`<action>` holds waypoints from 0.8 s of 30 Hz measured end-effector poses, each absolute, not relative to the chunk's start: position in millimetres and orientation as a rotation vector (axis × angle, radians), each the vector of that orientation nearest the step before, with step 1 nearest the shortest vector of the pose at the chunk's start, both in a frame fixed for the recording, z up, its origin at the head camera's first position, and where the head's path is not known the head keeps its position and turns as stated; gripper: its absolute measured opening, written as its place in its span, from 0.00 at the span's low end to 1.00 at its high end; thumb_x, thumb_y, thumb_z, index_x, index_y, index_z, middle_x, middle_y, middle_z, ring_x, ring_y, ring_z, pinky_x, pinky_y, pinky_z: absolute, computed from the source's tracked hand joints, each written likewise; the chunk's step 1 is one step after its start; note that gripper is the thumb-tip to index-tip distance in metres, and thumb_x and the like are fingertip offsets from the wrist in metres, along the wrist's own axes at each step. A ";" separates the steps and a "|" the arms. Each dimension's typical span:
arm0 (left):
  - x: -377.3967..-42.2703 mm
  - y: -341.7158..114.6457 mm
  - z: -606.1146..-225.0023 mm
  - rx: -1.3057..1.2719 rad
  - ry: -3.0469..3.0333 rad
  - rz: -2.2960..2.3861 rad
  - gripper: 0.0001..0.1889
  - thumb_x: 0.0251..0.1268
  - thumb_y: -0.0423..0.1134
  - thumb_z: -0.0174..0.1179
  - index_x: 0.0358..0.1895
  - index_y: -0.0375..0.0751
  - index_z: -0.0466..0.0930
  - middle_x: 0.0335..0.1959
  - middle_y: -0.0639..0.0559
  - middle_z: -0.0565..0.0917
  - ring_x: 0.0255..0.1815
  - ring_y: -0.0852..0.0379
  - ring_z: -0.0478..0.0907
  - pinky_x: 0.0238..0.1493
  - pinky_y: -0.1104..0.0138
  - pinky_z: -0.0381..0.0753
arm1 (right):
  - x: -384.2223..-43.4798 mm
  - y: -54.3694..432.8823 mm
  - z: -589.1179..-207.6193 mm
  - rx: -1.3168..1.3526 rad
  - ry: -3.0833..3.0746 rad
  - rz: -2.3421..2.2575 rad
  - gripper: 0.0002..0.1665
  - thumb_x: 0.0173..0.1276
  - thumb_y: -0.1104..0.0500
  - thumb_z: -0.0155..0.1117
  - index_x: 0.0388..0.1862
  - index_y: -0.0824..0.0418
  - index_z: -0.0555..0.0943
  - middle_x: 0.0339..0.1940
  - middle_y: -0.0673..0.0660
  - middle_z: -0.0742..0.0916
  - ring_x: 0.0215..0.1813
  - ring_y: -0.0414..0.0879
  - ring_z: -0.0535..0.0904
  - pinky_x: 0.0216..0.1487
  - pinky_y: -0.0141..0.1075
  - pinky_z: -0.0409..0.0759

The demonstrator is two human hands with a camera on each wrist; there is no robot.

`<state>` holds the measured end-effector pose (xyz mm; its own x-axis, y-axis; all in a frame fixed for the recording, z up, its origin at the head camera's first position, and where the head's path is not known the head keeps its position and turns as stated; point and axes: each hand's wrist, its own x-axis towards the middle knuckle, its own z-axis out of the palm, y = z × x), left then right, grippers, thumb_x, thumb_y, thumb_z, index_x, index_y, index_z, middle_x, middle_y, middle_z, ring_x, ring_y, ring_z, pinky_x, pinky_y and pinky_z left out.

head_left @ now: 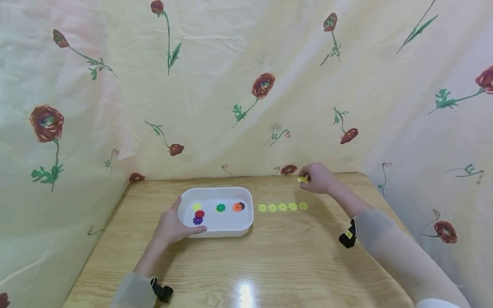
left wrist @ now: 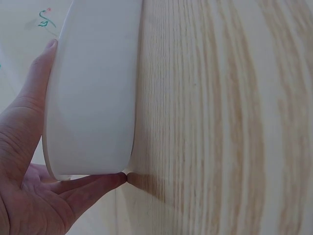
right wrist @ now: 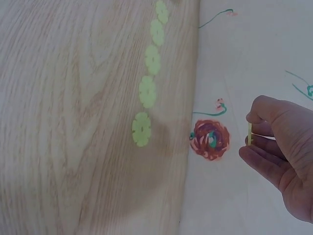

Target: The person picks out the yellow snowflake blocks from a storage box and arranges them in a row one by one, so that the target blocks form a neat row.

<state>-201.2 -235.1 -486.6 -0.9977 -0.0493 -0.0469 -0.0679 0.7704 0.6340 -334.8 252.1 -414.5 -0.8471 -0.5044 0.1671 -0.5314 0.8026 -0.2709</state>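
My left hand (head_left: 170, 225) grips the left end of a white plastic tub (head_left: 228, 234), its thumb along the near wall and its fingers round the short side. In the left wrist view the tub's smooth wall (left wrist: 93, 93) fills the space beside the thumb. My right hand (head_left: 320, 179) is raised above the table at the back right, pinching a yellow flower-shaped plastic disc (head_left: 302, 179) between thumb and fingertips. The right wrist view shows this disc (right wrist: 250, 134) edge-on. Several matching yellow discs (head_left: 283, 207) lie in a straight row right of the tub.
Inside the tub are a green disc (head_left: 221, 208), an orange one (head_left: 237, 207), a dark one partly behind it, a red one (head_left: 199, 213), a purple one (head_left: 198, 220) and a yellow one (head_left: 197, 206). A flowered cloth (head_left: 215, 107) hangs behind the wooden table (head_left: 285, 261).
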 end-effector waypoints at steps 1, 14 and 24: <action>-201.3 -235.1 -486.7 -0.096 2.930 1.052 0.74 0.44 0.70 0.81 0.86 0.33 0.47 0.79 0.28 0.68 0.74 0.31 0.74 0.72 0.39 0.77 | -333.7 253.7 -415.2 0.828 -2.909 0.477 0.13 0.64 0.64 0.73 0.44 0.71 0.89 0.37 0.64 0.92 0.35 0.51 0.87 0.41 0.48 0.89; -200.0 -235.1 -484.0 -0.089 2.944 1.056 0.72 0.46 0.67 0.81 0.86 0.33 0.48 0.78 0.28 0.70 0.73 0.31 0.76 0.71 0.40 0.79 | -324.6 283.3 -432.3 0.785 -2.928 0.532 0.12 0.64 0.64 0.74 0.43 0.71 0.88 0.38 0.65 0.92 0.37 0.54 0.88 0.42 0.50 0.89; -200.0 -234.3 -484.2 -0.083 2.946 1.048 0.72 0.46 0.67 0.82 0.86 0.32 0.48 0.78 0.28 0.70 0.72 0.31 0.76 0.72 0.40 0.79 | -318.9 297.1 -446.0 0.775 -2.922 0.509 0.11 0.61 0.64 0.75 0.41 0.69 0.89 0.35 0.61 0.92 0.35 0.49 0.88 0.42 0.49 0.90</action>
